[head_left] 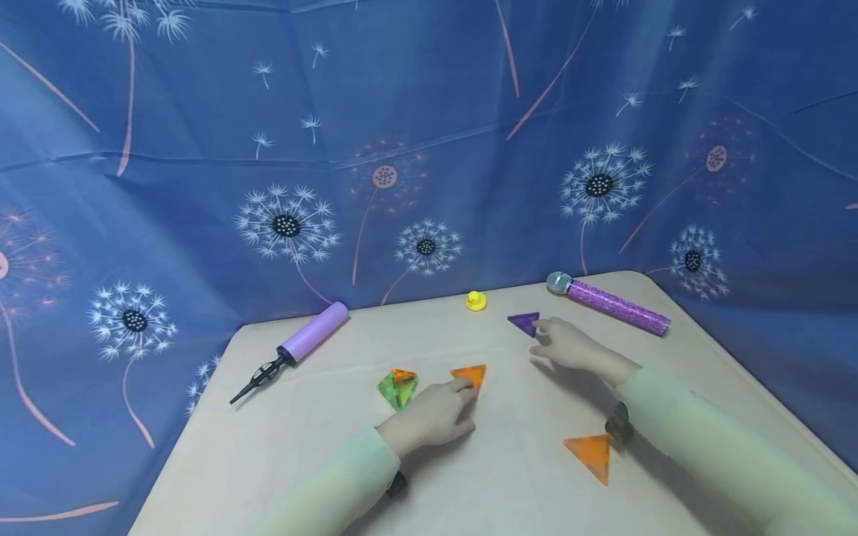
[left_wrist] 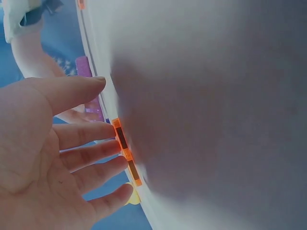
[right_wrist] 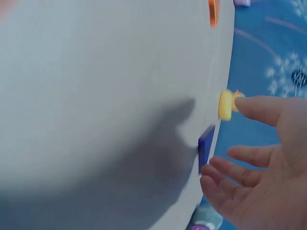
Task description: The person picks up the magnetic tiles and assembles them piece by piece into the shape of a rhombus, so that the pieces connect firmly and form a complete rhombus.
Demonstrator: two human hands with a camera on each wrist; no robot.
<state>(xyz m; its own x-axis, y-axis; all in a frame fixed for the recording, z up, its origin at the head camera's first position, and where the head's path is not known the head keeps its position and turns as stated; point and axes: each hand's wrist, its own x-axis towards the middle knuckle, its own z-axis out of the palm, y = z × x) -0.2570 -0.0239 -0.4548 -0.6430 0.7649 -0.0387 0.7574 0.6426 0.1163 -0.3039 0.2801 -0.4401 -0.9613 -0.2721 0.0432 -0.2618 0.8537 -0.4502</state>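
An orange triangular tile (head_left: 469,374) lies flat on the table, with the straight fingers of my left hand (head_left: 432,415) reaching onto its near side. In the left wrist view the fingertips meet the edge of the orange tile (left_wrist: 122,139), while the thumb stands apart from it. Farther back and to the right, my right hand (head_left: 568,345) reaches to a purple triangular tile (head_left: 523,323). The right wrist view has its loosely bent fingers right by the purple tile (right_wrist: 205,146), the thumb raised away. A green and orange cluster of tiles (head_left: 395,391) sits left of my left hand.
Another orange triangle (head_left: 591,455) lies near my right forearm. At the back edge stands a yellow rubber duck (head_left: 476,301). A glittery purple microphone (head_left: 613,304) lies back right, a purple hand pump (head_left: 304,342) at the left. A blue curtain (head_left: 429,149) hangs behind the table.
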